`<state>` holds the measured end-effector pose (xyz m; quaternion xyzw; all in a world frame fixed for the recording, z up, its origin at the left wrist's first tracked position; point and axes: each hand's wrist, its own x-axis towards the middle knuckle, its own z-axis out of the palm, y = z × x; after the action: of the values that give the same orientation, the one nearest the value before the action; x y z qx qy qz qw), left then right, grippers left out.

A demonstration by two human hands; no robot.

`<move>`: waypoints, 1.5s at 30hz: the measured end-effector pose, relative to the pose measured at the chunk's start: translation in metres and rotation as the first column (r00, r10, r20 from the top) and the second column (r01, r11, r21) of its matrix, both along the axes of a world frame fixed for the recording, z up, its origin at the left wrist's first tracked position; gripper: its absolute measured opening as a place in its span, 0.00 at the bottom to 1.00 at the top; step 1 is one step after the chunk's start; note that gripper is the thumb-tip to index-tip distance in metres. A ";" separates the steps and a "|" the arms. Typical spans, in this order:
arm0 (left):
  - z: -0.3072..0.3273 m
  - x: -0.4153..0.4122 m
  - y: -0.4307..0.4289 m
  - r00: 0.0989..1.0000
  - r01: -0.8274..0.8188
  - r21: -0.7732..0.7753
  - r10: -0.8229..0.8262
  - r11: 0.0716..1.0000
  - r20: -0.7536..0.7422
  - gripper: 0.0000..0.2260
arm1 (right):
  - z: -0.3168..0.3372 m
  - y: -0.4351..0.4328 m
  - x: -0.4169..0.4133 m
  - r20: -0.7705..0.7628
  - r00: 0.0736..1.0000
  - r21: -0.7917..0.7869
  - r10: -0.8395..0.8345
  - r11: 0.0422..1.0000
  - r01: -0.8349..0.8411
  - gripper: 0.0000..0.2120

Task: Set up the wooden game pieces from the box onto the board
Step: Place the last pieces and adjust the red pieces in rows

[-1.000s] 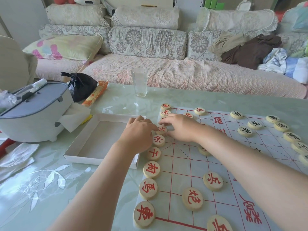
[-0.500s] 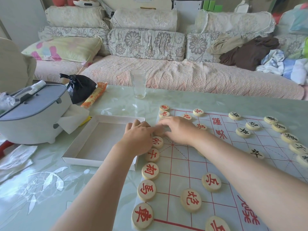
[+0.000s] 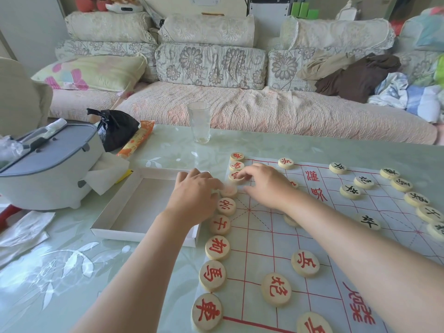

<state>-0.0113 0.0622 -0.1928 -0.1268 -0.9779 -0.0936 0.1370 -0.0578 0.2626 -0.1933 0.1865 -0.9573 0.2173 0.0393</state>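
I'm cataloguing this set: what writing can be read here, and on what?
"車": nearest red edge piece.
"馬": second edge piece.
"相": third edge piece.
"仕": fourth edge piece.
"帥": fifth edge piece.
"兵": red soldier piece.
"炮": red cannon piece.
"卒": nearest black piece.
Board lettering: sideways, uncertain.
Far black pieces: too small to be sure.

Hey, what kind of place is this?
Most likely a home living room: a cushioned sofa stands behind the glossy low table, and loose clothes are heaped on the sofa.

Piece (image 3: 228, 190) by left hand (image 3: 193, 195) blurred, marking unreadable; another piece (image 3: 289, 221) half hidden under right forearm (image 3: 336, 227).
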 end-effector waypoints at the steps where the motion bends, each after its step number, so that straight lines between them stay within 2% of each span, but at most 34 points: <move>1: 0.000 0.001 -0.001 1.000 0.001 -0.007 -0.001 1.000 0.014 0.12 | 0.001 0.000 0.003 0.007 1.000 0.000 -0.005 1.000 0.005 0.11; 5: -0.004 0.002 -0.003 0.997 -0.001 0.019 0.000 1.000 0.080 0.10 | 0.001 -0.004 0.024 0.083 0.997 -0.048 0.006 0.999 -0.002 0.06; 8: -0.003 0.001 -0.004 0.997 -0.001 0.034 -0.002 0.999 0.071 0.10 | -0.004 -0.009 0.038 0.125 0.991 -0.022 0.046 0.999 -0.043 0.12; 12: -0.003 0.003 -0.003 0.998 -0.002 0.047 -0.001 0.999 0.061 0.08 | -0.009 -0.013 0.042 0.091 0.992 -0.038 0.086 0.996 -0.083 0.14; 19: 0.000 0.009 -0.007 1.000 0.006 0.038 -0.006 0.999 -0.001 0.06 | -0.008 -0.020 0.043 0.041 0.988 0.023 0.148 0.989 -0.149 0.15; 25: 0.003 0.010 -0.010 1.000 -0.019 0.121 0.017 0.992 0.013 0.08 | 0.018 -0.032 0.039 0.161 0.963 0.354 0.215 0.899 -0.259 0.31; 28: 0.006 0.012 -0.011 0.999 -0.019 0.157 0.011 0.987 0.047 0.08 | 0.027 -0.040 0.036 0.165 0.951 0.452 0.260 0.837 -0.307 0.31; 34: 0.006 0.015 -0.008 0.992 -0.007 0.173 -0.015 0.985 0.129 0.07 | 0.031 -0.024 0.039 0.108 0.980 0.507 0.168 0.839 -0.200 0.19; 37: 0.006 0.016 -0.006 0.989 0.027 0.158 -0.049 0.987 0.137 0.09 | 0.025 -0.015 0.045 0.070 0.995 0.571 0.068 0.815 -0.096 0.29; 40: 0.008 0.018 -0.002 0.987 0.058 0.127 -0.076 0.990 0.143 0.12 | 0.020 -0.005 0.051 0.053 0.998 0.479 0.040 0.876 -0.061 0.28; 42: 0.010 0.019 0.000 0.986 0.060 0.132 -0.080 0.989 0.148 0.12 | 0.021 -0.002 0.054 0.112 0.989 0.380 0.095 0.916 -0.131 0.26; 45: 0.012 0.020 0.002 0.988 0.051 0.116 -0.067 0.992 0.137 0.12 | 0.016 -0.003 0.056 0.163 0.976 0.373 0.141 0.907 -0.194 0.31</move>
<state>0.0089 0.0638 -0.1812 -0.1407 -0.9742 -0.1612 0.0720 -0.0016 0.2594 -0.1775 0.2574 -0.9622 0.0385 -0.0806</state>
